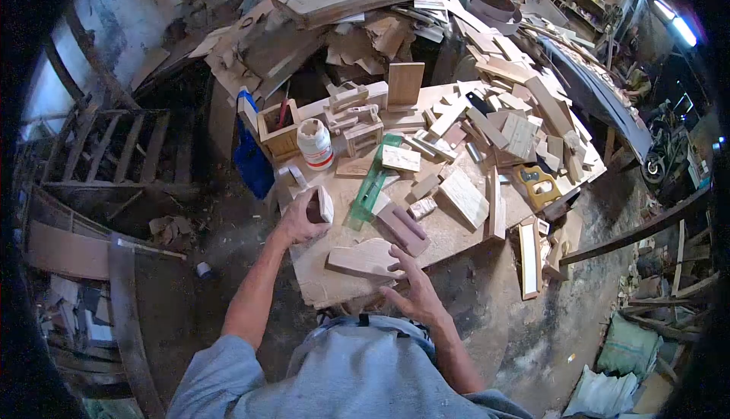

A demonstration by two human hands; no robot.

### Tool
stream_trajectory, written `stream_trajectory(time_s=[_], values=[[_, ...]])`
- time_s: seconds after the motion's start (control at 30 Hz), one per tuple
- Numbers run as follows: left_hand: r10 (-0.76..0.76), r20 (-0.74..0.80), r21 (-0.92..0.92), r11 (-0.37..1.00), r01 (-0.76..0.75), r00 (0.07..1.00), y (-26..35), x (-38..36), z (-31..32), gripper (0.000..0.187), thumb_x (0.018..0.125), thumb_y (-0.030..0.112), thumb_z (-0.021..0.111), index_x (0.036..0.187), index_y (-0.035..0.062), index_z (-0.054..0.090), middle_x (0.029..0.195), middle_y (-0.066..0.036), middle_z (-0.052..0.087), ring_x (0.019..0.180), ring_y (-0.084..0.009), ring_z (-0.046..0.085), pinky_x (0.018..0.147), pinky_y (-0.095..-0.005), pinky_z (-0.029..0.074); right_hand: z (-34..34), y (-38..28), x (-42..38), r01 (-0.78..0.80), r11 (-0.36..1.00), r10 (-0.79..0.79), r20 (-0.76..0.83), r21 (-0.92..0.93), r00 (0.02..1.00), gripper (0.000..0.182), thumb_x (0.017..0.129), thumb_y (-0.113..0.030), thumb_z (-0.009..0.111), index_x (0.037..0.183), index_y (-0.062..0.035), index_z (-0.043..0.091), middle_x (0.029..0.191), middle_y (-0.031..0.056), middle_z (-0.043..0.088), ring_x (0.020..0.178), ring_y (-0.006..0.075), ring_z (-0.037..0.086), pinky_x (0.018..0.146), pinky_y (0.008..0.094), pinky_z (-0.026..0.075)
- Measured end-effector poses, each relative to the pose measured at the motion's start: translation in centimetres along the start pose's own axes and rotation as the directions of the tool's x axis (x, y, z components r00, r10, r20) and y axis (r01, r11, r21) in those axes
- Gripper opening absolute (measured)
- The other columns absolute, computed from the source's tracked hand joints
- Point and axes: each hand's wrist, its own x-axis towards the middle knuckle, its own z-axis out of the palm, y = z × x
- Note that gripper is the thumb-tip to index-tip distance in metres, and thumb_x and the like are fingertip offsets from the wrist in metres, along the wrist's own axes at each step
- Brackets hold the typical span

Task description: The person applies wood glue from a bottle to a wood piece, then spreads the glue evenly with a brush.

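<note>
Left hand (pixel 298 221): fingers clenched around a small block (pixel 320 204). Right hand (pixel 411 291): fingers spread, tips touching a curved board (pixel 365 258) on the workbench (pixel 334 286), beside a green level (pixel 370 185).

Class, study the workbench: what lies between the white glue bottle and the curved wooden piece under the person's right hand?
In the head view, a green plastic ruler lies slantwise between the white glue bottle and the curved wooden piece, which the right hand touches.

head camera | worn high, faces forward and steeply down | workbench (pixel 456 240) close below | single view
</note>
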Motion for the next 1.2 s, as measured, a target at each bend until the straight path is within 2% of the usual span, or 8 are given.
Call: stream_trajectory(time_s=[0.33, 0.43, 0.67, 0.7, 0.8, 0.93, 0.97, 1.2], values=[[0.033, -0.02, 0.006, 0.999, -0.033, 0.999, -0.1, 0.2, 0.2, 0.097, 0.063, 0.031, 0.091, 0.144, -0.0006, 0.048, 0.135, -0.024, 0.058, 0.127, -0.0375, 0.057, 0.111, -0.0433, 0.045, 0.2, -0.5, 1.5, 0.05, 0.998, -0.051, -0.025, -0.048, 0.998, 0.077, 0.085, -0.01, 0.079, 0.152, -0.0036, 0.042, 0.144, 0.017, 0.055, 0.112, 0.0268, 0.064, 0.094, 0.0398, 0.054], [-0.036, 0.025, 0.077, 0.996, 0.034, 0.999, 0.9, 0.2, -0.3, 0.108, 0.062, 0.035, 0.092, 0.151, 0.0008, 0.042, 0.143, -0.023, 0.056, 0.132, -0.0343, 0.056, 0.114, -0.0418, 0.042, 0.8, -1.3, 5.1, 0.105, 0.99, -0.108, -0.022, -0.089, 0.994, 0.075, 0.085, -0.013, 0.08, 0.15, -0.0034, 0.044, 0.141, 0.0158, 0.058, 0.107, 0.0255, 0.067, 0.091, 0.0392, 0.054], [0.074, -0.031, -0.068, 0.995, -0.076, 0.997, 4.1, -0.7, -1.8, 0.078, 0.067, 0.018, 0.086, 0.135, -0.0026, 0.055, 0.124, -0.023, 0.064, 0.116, -0.0364, 0.063, 0.102, -0.0409, 0.051, 3.0, -3.5, 16.6, 0.337, 0.882, -0.284, 0.198, -0.33, 0.938, 0.089, 0.081, -0.02, 0.084, 0.155, -0.0066, 0.036, 0.155, 0.0217, 0.043, 0.138, 0.0384, 0.049, 0.113, 0.0451, 0.044], [0.181, -0.169, -0.002, 0.983, -0.184, 0.969, 1.8, -0.8, -0.4, 0.066, 0.068, 0.013, 0.083, 0.128, -0.0022, 0.058, 0.113, -0.021, 0.068, 0.107, -0.0368, 0.066, 0.096, -0.0416, 0.053, 3.3, -3.0, 17.9, 0.384, 0.857, -0.321, 0.228, -0.344, 0.919, 0.092, 0.08, -0.02, 0.084, 0.156, -0.0068, 0.035, 0.156, 0.0224, 0.041, 0.142, 0.0398, 0.044, 0.116, 0.0457, 0.042], [0.082, 0.054, -0.076, 0.994, -0.078, 0.995, 1.7, 0.7, -0.5, 0.056, 0.068, 0.01, 0.079, 0.119, -0.0018, 0.061, 0.103, -0.021, 0.069, 0.102, -0.0366, 0.068, 0.091, -0.0428, 0.054, 3.6, -2.6, 20.6, 0.437, 0.825, -0.31, 0.36, -0.358, 0.88, 0.093, 0.078, -0.022, 0.086, 0.154, -0.0063, 0.035, 0.161, 0.0229, 0.034, 0.141, 0.0438, 0.044, 0.116, 0.0459, 0.041], [0.079, 0.023, -0.139, 0.987, -0.075, 0.997, 2.3, 0.3, -1.0, 0.06, 0.068, 0.022, 0.087, 0.118, 0.0029, 0.06, 0.106, -0.017, 0.069, 0.097, -0.0333, 0.065, 0.092, -0.0435, 0.053, 4.1, -1.8, 21.5, 0.458, 0.804, -0.309, 0.393, -0.379, 0.866, 0.082, 0.079, -0.021, 0.085, 0.148, -0.0024, 0.044, 0.15, 0.0234, 0.049, 0.138, 0.0414, 0.048, 0.115, 0.0453, 0.042], [0.084, 0.001, -0.128, 0.988, -0.084, 0.996, 3.2, 0.1, -1.5, 0.049, 0.068, 0.009, 0.077, 0.114, -0.0019, 0.061, 0.108, -0.023, 0.07, 0.102, -0.0395, 0.068, 0.089, -0.0448, 0.054, 4.3, -1.2, 21.7, 0.452, 0.806, -0.312, 0.373, -0.383, 0.874, 0.077, 0.079, -0.021, 0.085, 0.144, -0.0018, 0.048, 0.146, 0.0236, 0.053, 0.137, 0.0408, 0.05, 0.115, 0.045, 0.043], [0.174, -0.108, -0.068, 0.981, -0.182, 0.979, 1.7, 0.6, -0.2, 0.053, 0.068, 0.01, 0.077, 0.116, -0.0015, 0.06, 0.104, -0.025, 0.07, 0.103, -0.0422, 0.067, 0.091, -0.048, 0.053, 4.5, -0.8, 21.9, 0.394, 0.858, -0.263, 0.377, -0.33, 0.888, 0.075, 0.079, -0.023, 0.086, 0.141, -0.0002, 0.051, 0.146, 0.0241, 0.053, 0.134, 0.0407, 0.053, 0.112, 0.0443, 0.045]])
